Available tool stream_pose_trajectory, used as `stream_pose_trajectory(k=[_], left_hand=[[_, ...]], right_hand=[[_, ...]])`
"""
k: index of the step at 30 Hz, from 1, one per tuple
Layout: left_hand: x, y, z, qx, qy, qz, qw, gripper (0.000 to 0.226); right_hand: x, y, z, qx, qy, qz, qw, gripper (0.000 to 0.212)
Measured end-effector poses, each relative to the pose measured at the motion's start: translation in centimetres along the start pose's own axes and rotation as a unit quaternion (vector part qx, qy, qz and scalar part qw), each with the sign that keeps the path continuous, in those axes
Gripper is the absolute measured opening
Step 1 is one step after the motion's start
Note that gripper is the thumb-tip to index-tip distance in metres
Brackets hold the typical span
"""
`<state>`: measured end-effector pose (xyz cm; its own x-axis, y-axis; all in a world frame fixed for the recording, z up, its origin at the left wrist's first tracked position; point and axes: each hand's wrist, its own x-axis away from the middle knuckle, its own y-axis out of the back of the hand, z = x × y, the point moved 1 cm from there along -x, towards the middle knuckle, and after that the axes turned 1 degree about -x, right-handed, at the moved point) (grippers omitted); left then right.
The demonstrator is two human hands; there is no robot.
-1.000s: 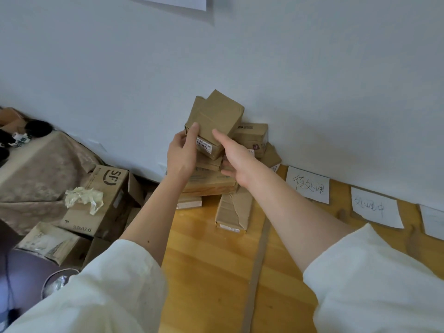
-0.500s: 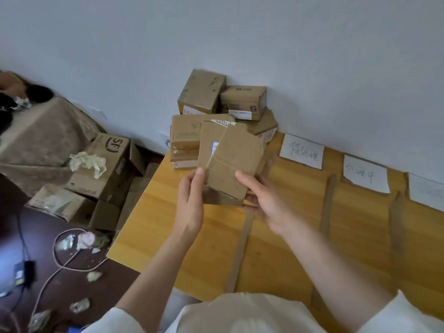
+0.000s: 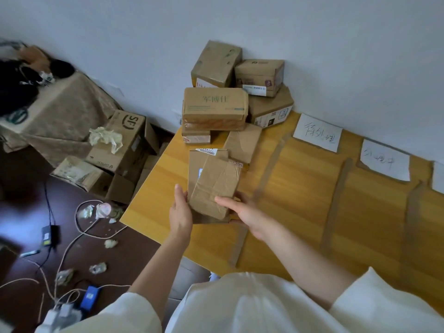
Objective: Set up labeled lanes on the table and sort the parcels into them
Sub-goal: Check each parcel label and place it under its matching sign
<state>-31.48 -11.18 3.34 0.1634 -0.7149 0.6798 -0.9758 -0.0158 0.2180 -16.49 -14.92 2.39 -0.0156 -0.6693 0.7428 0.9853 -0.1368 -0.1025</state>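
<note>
I hold a small taped cardboard parcel point(image 3: 215, 186) above the wooden table point(image 3: 300, 212), near its left edge. My left hand point(image 3: 180, 213) grips the parcel's left side and my right hand point(image 3: 242, 212) holds its lower right side, thumb on top. A flat parcel point(image 3: 195, 162) sits right behind and under it; whether my hands hold that one too is unclear. A pile of several parcels point(image 3: 216, 106) stands against the wall at the table's far left corner. Brown tape strips point(image 3: 336, 205) mark lanes, with white handwritten labels point(image 3: 317, 132) point(image 3: 384, 162) at the wall end.
A third white label point(image 3: 439, 176) shows at the right frame edge. Left of the table, large cardboard boxes point(image 3: 122, 140) with crumpled paper stand on the dark floor, beside a cloth-covered stand point(image 3: 60, 116). Cables, chargers and paper scraps point(image 3: 79, 236) litter the floor.
I took the small parcel off the top of the pile and brought it down and toward me over the table. My view tilted down, showing the floor and lanes.
</note>
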Motion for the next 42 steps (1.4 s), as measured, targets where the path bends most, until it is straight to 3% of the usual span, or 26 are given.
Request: stream_pose_trajectory(k=[3, 12, 16, 18, 21, 24, 29, 32, 37, 42], left_hand=[[0.1, 0.4, 0.5, 0.014, 0.002, -0.014, 1.000, 0.067], [0.5, 0.5, 1.5, -0.008, 0.060, -0.015, 0.998, 0.065], [1.2, -0.2, 0.6, 0.007, 0.017, -0.044, 0.999, 0.053], [1.8, -0.8, -0.3, 0.013, -0.023, -0.043, 0.999, 0.048], [2.6, -2.1, -1.8, 0.014, -0.076, -0.010, 0.997, 0.043], [3.5, -3.8, -3.3, 0.028, -0.092, 0.037, 0.995, 0.039], [5.8, -7.3, -5.6, 0.027, -0.098, 0.155, 0.983, 0.046], [7.1, -8.9, -6.4, 0.025, -0.081, 0.204, 0.975, 0.034], [8.5, -10.9, -6.6, 0.000, -0.039, 0.277, 0.960, 0.062], [9.2, -12.6, -6.2, -0.012, 0.000, 0.308, 0.951, 0.056]], right_hand=[[-0.1, -0.3, -0.4, 0.013, -0.005, 0.015, 1.000, 0.082], [0.1, -0.3, -1.1, 0.024, -0.018, -0.012, 0.999, 0.107], [1.5, 1.3, -0.2, -0.003, 0.020, -0.020, 1.000, 0.075], [2.6, 2.5, 0.4, -0.008, 0.048, -0.022, 0.999, 0.078], [4.0, 4.6, 1.2, 0.018, 0.116, -0.053, 0.992, 0.091], [5.7, 6.8, 2.2, 0.089, 0.191, -0.134, 0.968, 0.098], [7.6, 9.8, 2.7, 0.227, 0.327, -0.239, 0.886, 0.096], [8.8, 11.3, 2.5, 0.273, 0.358, -0.275, 0.850, 0.096], [10.4, 13.5, 2.0, 0.274, 0.399, -0.272, 0.831, 0.090], [11.5, 15.1, 1.3, 0.278, 0.431, -0.248, 0.822, 0.070]])
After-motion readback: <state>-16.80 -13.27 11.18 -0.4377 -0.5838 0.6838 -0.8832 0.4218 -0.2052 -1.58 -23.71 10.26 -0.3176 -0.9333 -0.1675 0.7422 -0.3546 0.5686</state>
